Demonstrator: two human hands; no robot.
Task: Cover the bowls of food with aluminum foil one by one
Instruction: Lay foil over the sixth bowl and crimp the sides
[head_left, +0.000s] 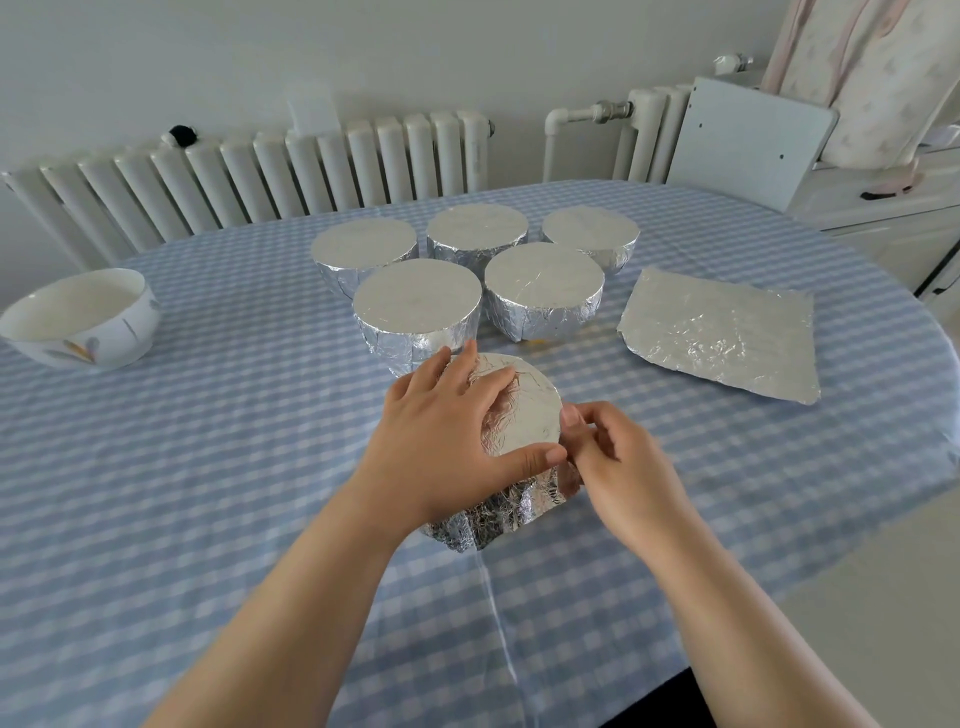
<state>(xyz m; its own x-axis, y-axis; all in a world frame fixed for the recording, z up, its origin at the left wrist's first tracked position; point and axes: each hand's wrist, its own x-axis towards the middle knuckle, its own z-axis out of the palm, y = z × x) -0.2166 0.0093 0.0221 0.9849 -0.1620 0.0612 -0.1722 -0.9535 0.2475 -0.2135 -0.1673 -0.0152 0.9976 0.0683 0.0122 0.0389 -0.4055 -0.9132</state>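
Observation:
A bowl wrapped in aluminum foil (530, 410) stands in front of me on the table. My left hand (441, 436) lies over its foil top, fingers spread and thumb along the near rim. My right hand (618, 457) pinches the foil at the bowl's right rim and side. Several foil-covered bowls (415, 306) stand grouped behind it. An uncovered white bowl (83, 317) with pale food sits at the far left. A flat crumpled foil sheet (722, 338) lies at the right.
The round table wears a blue-and-white checked cloth (208, 467). A white radiator (260, 176) runs along the wall behind. A white cabinet (893, 218) stands beyond the table's right edge.

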